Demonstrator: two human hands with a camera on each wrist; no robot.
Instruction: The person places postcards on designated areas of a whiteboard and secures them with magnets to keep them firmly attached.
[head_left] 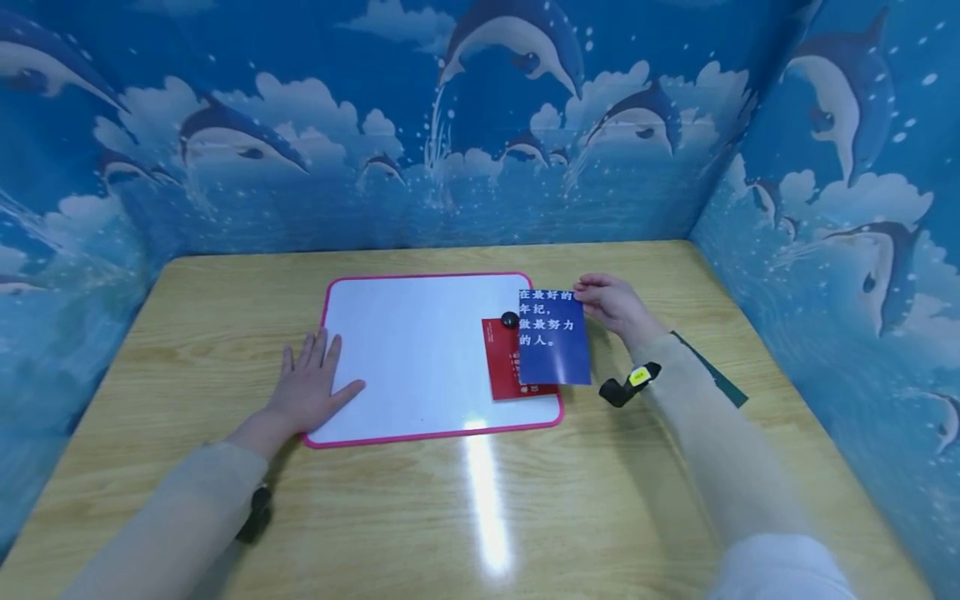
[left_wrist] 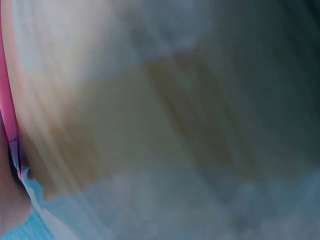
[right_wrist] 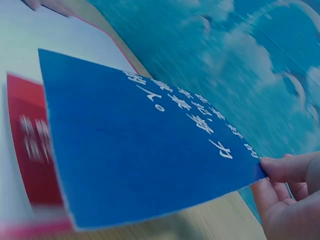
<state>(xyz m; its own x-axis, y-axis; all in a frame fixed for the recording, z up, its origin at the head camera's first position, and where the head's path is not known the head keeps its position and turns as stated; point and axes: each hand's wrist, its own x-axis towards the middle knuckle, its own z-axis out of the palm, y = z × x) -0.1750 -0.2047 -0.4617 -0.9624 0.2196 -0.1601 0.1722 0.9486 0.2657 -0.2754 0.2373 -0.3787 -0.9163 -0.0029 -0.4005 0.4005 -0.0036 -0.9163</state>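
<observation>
My right hand (head_left: 611, 304) pinches a blue card (head_left: 555, 350) with white Chinese characters by its upper right corner. In the right wrist view the thumb and fingers grip the blue card (right_wrist: 135, 155) at that corner. The card overlaps a red card (head_left: 502, 367) that lies on a whiteboard (head_left: 405, 358) with a pink rim. A round black magnet (head_left: 510, 320) sits at the red card's top edge. On the board's left edge my left hand (head_left: 307, 387) rests flat, fingers spread. The left wrist view is mostly blurred cloth and table.
A dark green card (head_left: 712, 371) lies on the wooden table (head_left: 420, 517) to the right, partly hidden by my right forearm. Dolphin-printed blue curtains (head_left: 420, 200) stand behind the table and along its right side.
</observation>
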